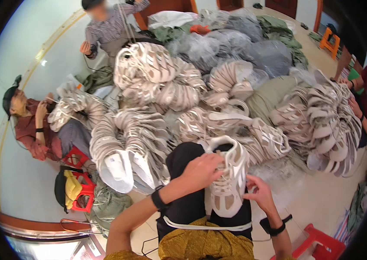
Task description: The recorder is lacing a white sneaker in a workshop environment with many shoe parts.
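Note:
A beige and white shoe upper [228, 190] rests on my lap, toe toward me, with laces [223, 184] across its front. My left hand [204, 170] reaches over from the left and grips its edge beside the lace rows; the fingertips are partly hidden against it. Just off the right side of the upper is my right hand [259, 193], thumb and fingers curved but apart, with nothing visible between them. Across my thighs lies a white cord [207, 227], over dark trousers and a mustard garment.
Bundles of similar uppers [138, 130] are heaped ahead, with another stack [330, 121] at the right. Clear plastic bags [218, 47] lie behind. Co-workers sit at the left [36, 125], at the back [114, 30] and at the right edge. Red stools [315, 245] stand nearby.

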Tool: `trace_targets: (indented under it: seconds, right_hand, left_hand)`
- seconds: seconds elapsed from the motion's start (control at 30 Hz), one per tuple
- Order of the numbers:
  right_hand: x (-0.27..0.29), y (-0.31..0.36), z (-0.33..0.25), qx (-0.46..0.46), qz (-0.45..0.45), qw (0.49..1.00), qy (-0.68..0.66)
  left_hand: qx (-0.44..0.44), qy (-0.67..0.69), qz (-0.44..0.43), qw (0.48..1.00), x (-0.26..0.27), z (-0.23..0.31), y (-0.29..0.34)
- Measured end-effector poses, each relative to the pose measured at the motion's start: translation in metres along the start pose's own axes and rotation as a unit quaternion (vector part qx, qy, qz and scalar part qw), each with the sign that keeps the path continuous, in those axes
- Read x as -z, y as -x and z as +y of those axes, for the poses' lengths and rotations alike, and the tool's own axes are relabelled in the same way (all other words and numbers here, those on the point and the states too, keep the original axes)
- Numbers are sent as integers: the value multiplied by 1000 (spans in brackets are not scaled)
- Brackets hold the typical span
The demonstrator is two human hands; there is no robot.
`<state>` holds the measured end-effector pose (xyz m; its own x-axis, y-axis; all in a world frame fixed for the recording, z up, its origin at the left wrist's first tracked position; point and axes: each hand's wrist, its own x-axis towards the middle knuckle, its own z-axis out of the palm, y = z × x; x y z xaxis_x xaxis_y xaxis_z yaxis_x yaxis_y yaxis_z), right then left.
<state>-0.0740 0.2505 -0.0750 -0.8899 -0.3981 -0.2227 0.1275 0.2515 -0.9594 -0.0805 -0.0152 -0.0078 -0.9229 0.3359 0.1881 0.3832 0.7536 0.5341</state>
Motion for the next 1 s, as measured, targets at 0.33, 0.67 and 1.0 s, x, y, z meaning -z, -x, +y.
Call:
trace_targets:
  seconds: [0.33,0.67,1.0]
  right_hand:
    - [12,-52,-55,81,19,996,7]
    - [-23,-55,-67,260,-53,946,185]
    - [-35,-73,-67,179,35,974,136]
  left_hand:
    - [-28,-47,3,999,-5,15,31]
    - [57,57,73,994,-6,16,47]
    - [60,-15,23,998,2,1,15]
